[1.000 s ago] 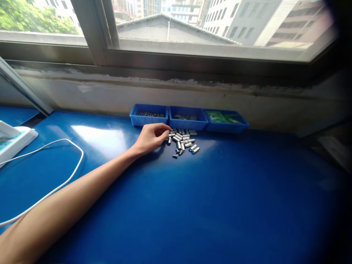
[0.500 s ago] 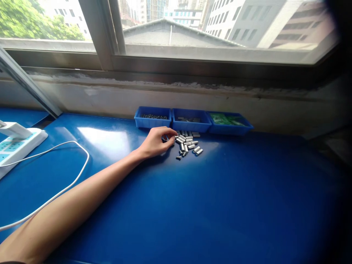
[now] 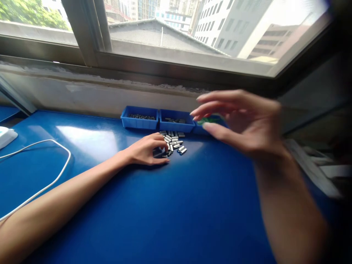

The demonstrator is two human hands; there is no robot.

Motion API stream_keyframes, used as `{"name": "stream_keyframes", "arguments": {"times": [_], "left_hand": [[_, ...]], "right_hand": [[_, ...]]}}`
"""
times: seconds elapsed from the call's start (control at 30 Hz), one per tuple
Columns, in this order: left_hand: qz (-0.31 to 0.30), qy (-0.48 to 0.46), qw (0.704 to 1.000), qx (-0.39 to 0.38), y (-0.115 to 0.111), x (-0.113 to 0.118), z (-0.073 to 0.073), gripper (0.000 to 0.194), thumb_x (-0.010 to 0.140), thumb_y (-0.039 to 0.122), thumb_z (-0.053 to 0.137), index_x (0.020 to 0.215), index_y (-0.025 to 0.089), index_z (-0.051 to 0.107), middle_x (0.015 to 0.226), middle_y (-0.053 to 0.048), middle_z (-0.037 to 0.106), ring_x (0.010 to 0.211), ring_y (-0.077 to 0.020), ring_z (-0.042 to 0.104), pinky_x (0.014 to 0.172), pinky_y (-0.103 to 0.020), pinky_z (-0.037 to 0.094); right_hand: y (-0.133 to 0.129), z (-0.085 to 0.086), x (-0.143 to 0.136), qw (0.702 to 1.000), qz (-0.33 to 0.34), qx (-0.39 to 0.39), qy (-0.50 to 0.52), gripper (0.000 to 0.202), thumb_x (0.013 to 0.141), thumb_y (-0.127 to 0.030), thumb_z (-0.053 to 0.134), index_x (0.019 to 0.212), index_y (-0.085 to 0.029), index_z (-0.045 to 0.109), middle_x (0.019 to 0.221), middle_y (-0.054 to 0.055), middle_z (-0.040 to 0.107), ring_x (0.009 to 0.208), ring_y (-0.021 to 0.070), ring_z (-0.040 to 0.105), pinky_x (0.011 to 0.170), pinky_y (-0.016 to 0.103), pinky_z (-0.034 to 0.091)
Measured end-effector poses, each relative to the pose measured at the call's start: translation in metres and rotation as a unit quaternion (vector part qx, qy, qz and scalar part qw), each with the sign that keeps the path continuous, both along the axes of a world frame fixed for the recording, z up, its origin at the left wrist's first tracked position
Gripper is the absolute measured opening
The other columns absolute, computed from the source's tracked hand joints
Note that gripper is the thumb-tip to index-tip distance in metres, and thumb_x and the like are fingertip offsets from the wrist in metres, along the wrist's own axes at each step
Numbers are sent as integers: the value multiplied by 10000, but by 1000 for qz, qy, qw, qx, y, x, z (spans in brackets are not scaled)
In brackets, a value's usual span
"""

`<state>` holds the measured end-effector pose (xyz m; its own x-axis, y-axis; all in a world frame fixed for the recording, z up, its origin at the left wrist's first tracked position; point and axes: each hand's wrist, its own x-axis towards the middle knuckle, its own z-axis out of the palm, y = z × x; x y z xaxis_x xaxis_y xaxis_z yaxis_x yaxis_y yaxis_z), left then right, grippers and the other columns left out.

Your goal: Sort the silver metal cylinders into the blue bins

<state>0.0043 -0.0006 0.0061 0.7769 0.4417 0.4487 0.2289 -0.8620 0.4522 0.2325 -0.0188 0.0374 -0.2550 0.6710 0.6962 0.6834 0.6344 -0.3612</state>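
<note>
Left hand (image 3: 150, 149) low over the blue desk (image 3: 165, 205), at the left edge of the metal parts (image 3: 174, 138), thumb and fingers apart, fingers curled toward the parts, thumb stretched out on the near side. Cannot tell about contact between fingertips and parts.

Right hand (image 3: 249, 123) in the air on the right, blurred, thumb and fingers well apart, fingertips pointing left, hiding much of the right bin (image 3: 200, 129).

Metal parts in a loose pile around the middle of the desk, just on the near side of the middle bin (image 3: 177, 126), with two lying close together at the pile's right.

All three bins in a row toward the far edge: small pieces (image 3: 141, 117) in the left bin (image 3: 139, 123), longer metal pieces (image 3: 175, 120) in the middle one, something green (image 3: 210, 120) in the right one.

White cable (image 3: 63, 168) curving over the left of the desk, near a white casing (image 3: 7, 136) cut off at the left. Beyond the far edge, a wall (image 3: 110, 97) below a window (image 3: 165, 60).
</note>
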Motion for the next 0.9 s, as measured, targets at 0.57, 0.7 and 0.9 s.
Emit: {"name": "stream_keyframes", "arguments": {"times": [0.57,0.7,0.9], "left_hand": [[32,-37,996,70,5,0,-14,223,905,201,619,1111,187,705,942,-64,735,848,-175,674,794,-278,531],[44,-30,996,70,6,-2,-14,255,881,208,644,1129,179,698,905,-51,716,808,-163,668,750,-251,514],[40,-13,997,60,4,-2,-15,276,927,173,577,1182,177,681,961,-73,720,844,-160,684,764,-241,513]], "right_hand": [[1,-45,-15,1000,-6,15,7,122,910,-232,583,827,-198,666,701,5,663,595,142,561,651,296,455],[1,-44,-17,1000,5,18,-6,132,910,-230,584,813,-197,668,698,4,668,586,140,564,646,296,456],[0,-44,-17,1000,5,21,-11,138,916,-229,582,813,-193,666,691,7,665,584,139,565,645,294,456]]}}
